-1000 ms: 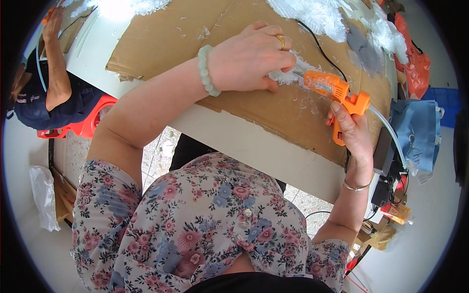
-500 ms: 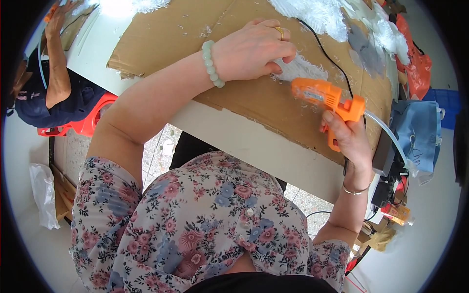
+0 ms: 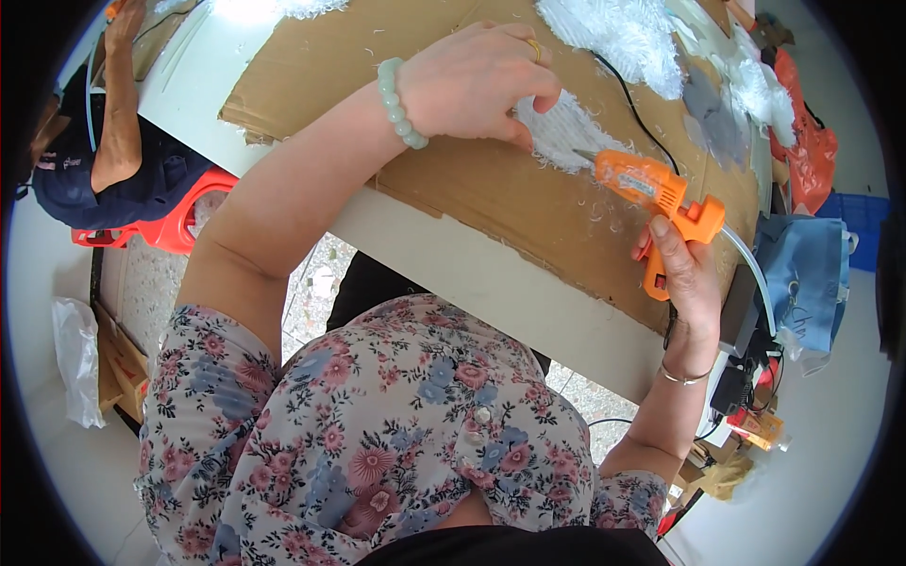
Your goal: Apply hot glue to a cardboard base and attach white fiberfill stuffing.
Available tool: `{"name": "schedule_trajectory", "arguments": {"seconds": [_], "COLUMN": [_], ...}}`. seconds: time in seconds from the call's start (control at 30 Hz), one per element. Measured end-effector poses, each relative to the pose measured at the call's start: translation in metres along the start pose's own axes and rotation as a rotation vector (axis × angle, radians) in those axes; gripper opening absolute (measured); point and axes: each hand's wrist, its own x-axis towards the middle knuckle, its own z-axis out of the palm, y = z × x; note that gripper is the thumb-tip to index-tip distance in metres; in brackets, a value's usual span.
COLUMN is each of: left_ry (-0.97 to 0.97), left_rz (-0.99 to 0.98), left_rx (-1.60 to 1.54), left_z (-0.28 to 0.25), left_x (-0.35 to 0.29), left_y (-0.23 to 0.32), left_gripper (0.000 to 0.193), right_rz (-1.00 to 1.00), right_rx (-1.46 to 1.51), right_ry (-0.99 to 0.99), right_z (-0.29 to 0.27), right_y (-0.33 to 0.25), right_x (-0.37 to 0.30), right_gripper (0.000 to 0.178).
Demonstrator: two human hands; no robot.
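Note:
My left hand, wearing a pale green bead bracelet and a ring, is bent over a white fluffy strip. Its thumb and curled forefinger are at the strip's left edge and grip it; the other fingertips are partly hidden. In my right hand is an orange glue gun, held by its handle. The metal nozzle points left, against or just above the strip's right end; I cannot tell which. A clear glue stick sticks out of the gun's back.
Brown cardboard covers much of the white table. Beyond my hands lie white fluffy pieces and a black cable. A blue bag and a red plastic bag are at the right. Another person's arm is at far left.
My left hand and the fluffy strip have shifted left a little together. The glue gun has moved slightly down and right, and its nozzle now shows by the strip. The view has shifted slightly.

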Motion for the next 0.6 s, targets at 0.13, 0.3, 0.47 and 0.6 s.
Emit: {"name": "schedule_trajectory", "arguments": {"seconds": [0.13,0.3,0.47,0.6], "left_ry": [-0.016,0.006,0.143,0.259], "left_rz": [0.039,0.026,0.076,-0.102], "left_rx": [0.097,0.087,-0.015,-0.044], "left_z": [0.005,0.012,0.016,0.002], "left_x": [0.0,0.004,0.008,0.006], "left_y": [0.0,-0.002,-0.007,-0.018], "left_gripper": [0.022,0.018,0.014,0.013], "right_rz": [-0.002,0.004,0.047,-0.058], "right_rx": [-0.045,-0.07,-0.08,-0.021], "right_ry": [-0.096,-0.066,0.009,-0.01], "right_z": [0.012,0.017,0.014,0.027], "right_y": [-0.007,-0.007,-0.009,-0.013], "right_x": [0.003,0.01,0.007,0.007], "right_gripper": [0.036,0.034,0.034,0.034]}}
